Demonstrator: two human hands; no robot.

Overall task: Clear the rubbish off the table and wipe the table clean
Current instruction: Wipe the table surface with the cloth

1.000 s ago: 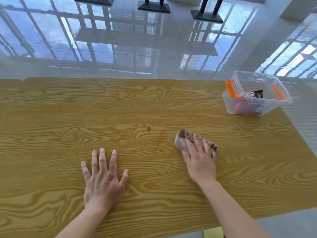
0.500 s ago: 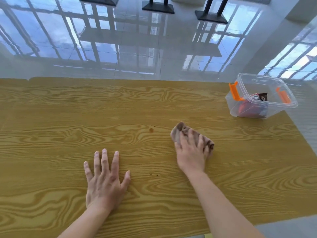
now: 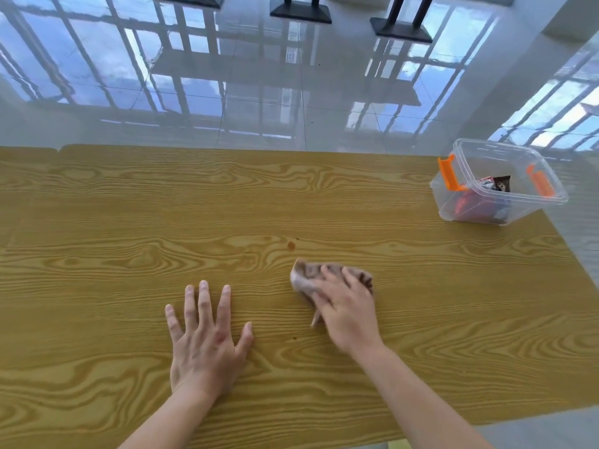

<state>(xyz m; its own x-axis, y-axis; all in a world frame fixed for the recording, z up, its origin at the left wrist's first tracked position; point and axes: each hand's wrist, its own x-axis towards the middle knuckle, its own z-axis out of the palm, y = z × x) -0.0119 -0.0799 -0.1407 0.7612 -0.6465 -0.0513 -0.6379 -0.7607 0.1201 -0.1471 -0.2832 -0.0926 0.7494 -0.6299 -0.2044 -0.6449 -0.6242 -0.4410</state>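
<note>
One wood-grain table (image 3: 97,222); clear bin (image 3: 547,176) holding wrappers (image 3: 496,184) at its far right corner. My left hand (image 3: 204,345) lies flat, fingers spread. My right hand (image 3: 348,306) presses the brown cloth (image 3: 306,277) mid-table, just below a small stain (image 3: 291,245).

Crumpled brown cloth (image 3: 306,276) flat on wood-grain table (image 3: 97,222), centre; rubbish-filled clear tub (image 3: 499,181) at 2 o'clock, table's corner
</note>
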